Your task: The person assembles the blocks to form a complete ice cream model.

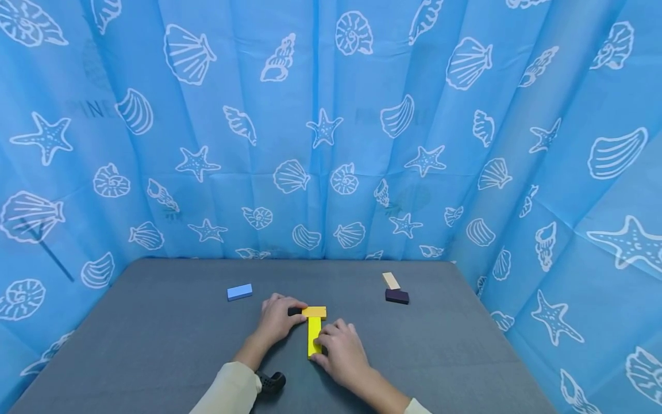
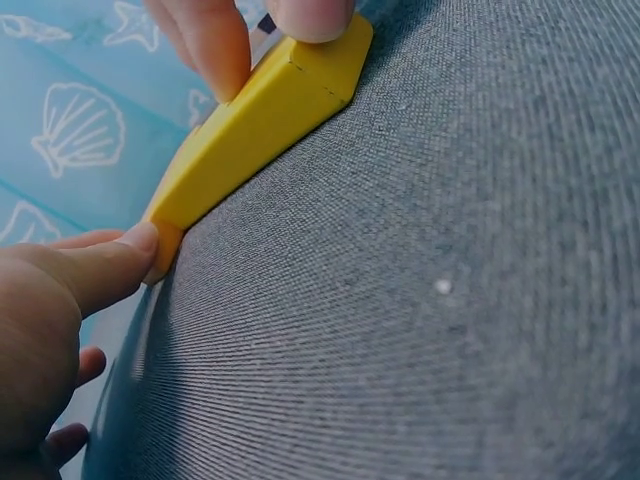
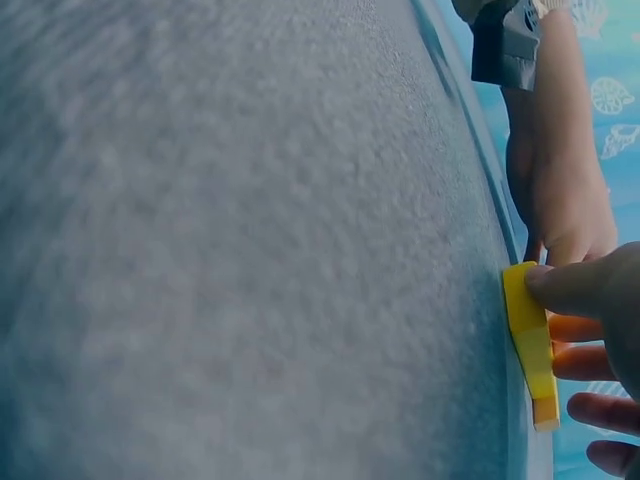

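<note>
A bright yellow block [image 1: 314, 336] lies lengthwise on the grey table, its far end against an orange-yellow block [image 1: 316, 311] set crosswise, so the two form a T. My left hand [image 1: 276, 319] pinches the crosswise block at its left end between thumb and index finger. With thumb and fingers, my right hand [image 1: 341, 352] holds the near part of the bright yellow block. In the left wrist view, the left thumb [image 2: 115, 262] presses on the orange-yellow block. A dark patch shows between the left thumb and index finger; I cannot tell what it is.
On the table's far left lies a blue block [image 1: 239, 292]. At the far right a pale wooden block [image 1: 391, 280] sits close to a dark block [image 1: 397, 296]. A blue shell-patterned curtain [image 1: 331, 144] stands behind the table [image 1: 155, 333]. A black device [image 1: 271, 381] is at the left wrist.
</note>
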### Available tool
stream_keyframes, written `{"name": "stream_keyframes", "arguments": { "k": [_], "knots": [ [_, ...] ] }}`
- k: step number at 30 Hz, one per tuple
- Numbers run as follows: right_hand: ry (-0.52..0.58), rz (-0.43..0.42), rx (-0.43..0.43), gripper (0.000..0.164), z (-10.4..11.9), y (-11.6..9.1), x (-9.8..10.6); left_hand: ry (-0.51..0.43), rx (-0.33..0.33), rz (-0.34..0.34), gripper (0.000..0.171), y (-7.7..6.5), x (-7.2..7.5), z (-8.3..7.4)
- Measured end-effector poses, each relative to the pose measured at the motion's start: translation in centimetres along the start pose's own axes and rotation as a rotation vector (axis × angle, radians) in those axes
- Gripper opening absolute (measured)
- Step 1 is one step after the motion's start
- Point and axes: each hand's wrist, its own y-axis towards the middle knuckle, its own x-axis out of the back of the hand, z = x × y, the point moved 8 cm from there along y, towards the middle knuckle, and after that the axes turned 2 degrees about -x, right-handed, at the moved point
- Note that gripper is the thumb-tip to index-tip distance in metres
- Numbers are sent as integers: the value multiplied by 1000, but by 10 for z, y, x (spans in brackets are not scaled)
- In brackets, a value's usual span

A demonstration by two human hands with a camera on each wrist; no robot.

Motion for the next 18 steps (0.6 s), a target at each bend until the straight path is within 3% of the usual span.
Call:
{"name": "stream_keyframes", "arguments": {
  "k": [18],
  "knots": [
    [0, 0, 1, 33, -7, -2, -2, 32, -34, -9, 31, -3, 1, -3]
  ]
}}
